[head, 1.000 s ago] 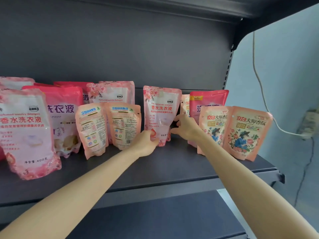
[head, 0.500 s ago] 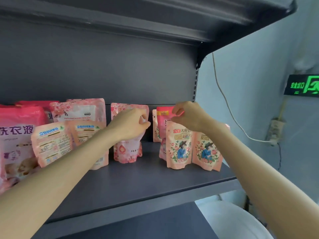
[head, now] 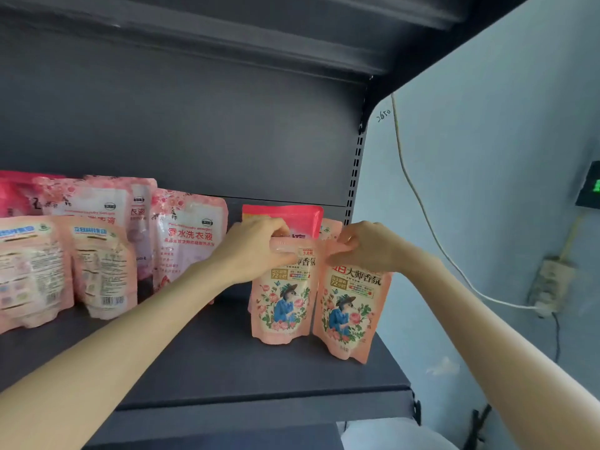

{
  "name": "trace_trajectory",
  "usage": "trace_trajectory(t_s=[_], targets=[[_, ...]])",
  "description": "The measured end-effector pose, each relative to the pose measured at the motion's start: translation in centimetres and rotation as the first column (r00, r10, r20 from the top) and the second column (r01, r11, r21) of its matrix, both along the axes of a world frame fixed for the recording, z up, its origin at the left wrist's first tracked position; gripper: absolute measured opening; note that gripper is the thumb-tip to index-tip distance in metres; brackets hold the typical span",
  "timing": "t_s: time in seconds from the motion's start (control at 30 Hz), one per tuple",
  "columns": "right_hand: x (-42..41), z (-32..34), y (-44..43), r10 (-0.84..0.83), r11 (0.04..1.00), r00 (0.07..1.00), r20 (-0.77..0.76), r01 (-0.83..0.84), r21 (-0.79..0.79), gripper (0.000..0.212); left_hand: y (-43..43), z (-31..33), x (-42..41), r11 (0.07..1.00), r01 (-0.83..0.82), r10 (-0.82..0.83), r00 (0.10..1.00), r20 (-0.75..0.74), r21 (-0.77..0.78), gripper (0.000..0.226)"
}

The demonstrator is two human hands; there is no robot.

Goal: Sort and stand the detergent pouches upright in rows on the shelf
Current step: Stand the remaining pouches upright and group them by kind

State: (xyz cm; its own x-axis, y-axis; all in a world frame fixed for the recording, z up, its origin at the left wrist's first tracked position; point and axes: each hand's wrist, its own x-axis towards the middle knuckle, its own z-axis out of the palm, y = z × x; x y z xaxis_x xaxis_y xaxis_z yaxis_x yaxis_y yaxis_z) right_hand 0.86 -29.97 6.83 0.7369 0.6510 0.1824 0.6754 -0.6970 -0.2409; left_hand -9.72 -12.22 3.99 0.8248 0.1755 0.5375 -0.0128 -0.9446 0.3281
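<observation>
Two peach floral pouches stand side by side at the right end of the dark shelf (head: 227, 368). My left hand (head: 256, 248) grips the top edge of the left floral pouch (head: 282, 303). My right hand (head: 363, 245) pinches the top of the right floral pouch (head: 349, 313). Behind them stands a red-topped pink pouch (head: 285, 219), and a peach pouch (head: 331, 227) peeks out beside it. Further left a light pink pouch (head: 188, 235) stands upright.
Two peach pouches with their backs showing (head: 100, 271) (head: 29, 274) stand at the left front, with taller pink pouches (head: 87, 199) behind them. The shelf's right upright (head: 355, 170) borders a blue wall with a white cable (head: 431, 235) and a socket (head: 548, 284).
My left hand left the light pink pouch and took the top of the left floral pouch. My right hand shifted from the red-topped pouch to the right floral pouch. The view came closer.
</observation>
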Motion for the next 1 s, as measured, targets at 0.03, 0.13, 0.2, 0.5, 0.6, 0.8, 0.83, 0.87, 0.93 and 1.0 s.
trace_trajectory(t_s=[0.03, 0.13, 0.2, 0.5, 0.6, 0.8, 0.83, 0.87, 0.93, 1.0], targets=[[0.1, -0.2, -0.2, 0.011, 0.999, 1.0, -0.019, -0.012, -0.048, 0.057, -0.3, -0.1, 0.2, 0.999, -0.028, 0.029, 0.999, -0.024, 0.018, 0.044], [0.4, -0.8, -0.4, 0.098, 0.994, 0.995, -0.029, -0.099, -0.044, 0.021, -0.9, -0.2, 0.4, 0.997, -0.076, 0.077, 0.996, -0.039, 0.029, 0.036], [0.2, -0.9, -0.3, 0.152, 0.988, 0.988, -0.023, -0.152, -0.011, 0.027, -1.0, -0.3, -0.1, 0.998, -0.05, 0.048, 0.998, -0.049, -0.03, 0.025], [-2.9, -0.4, 5.0, 0.351, 0.932, 0.936, 0.031, -0.352, 0.083, 0.032, 3.8, 0.4, -6.2, 0.985, -0.151, 0.148, 0.988, -0.047, -0.083, 0.023], [-4.8, -0.5, 8.6, 0.413, 0.906, 0.91, 0.041, -0.415, 0.083, 0.036, 6.5, 0.2, -8.7, 0.975, -0.211, 0.206, 0.976, -0.067, -0.068, 0.019], [-7.3, -1.3, 14.7, 0.43, 0.899, 0.903, -0.011, -0.427, 0.098, 0.034, 11.4, -0.7, -11.9, 0.966, -0.255, 0.252, 0.964, -0.088, -0.032, 0.024], [-7.6, -1.3, 15.4, 0.418, 0.905, 0.908, -0.013, -0.415, 0.09, 0.036, 12.1, -0.7, -12.1, 0.966, -0.257, 0.254, 0.963, -0.092, -0.029, 0.017], [-7.9, -1.3, 16.0, 0.399, 0.915, 0.917, -0.013, -0.397, 0.075, 0.033, 12.6, -0.8, -12.1, 0.967, -0.254, 0.25, 0.964, -0.093, -0.033, 0.013], [-8.3, -1.1, 16.9, 0.366, 0.93, 0.931, -0.006, -0.365, 0.05, 0.027, 13.3, -0.7, -12.1, 0.97, -0.239, 0.236, 0.967, -0.091, -0.028, 0.014], [-8.5, -1.1, 17.4, 0.345, 0.938, 0.938, 0.012, -0.345, 0.037, 0.031, 13.5, -0.7, -11.9, 0.974, -0.224, 0.224, 0.971, -0.078, 0.006, 0.015]])
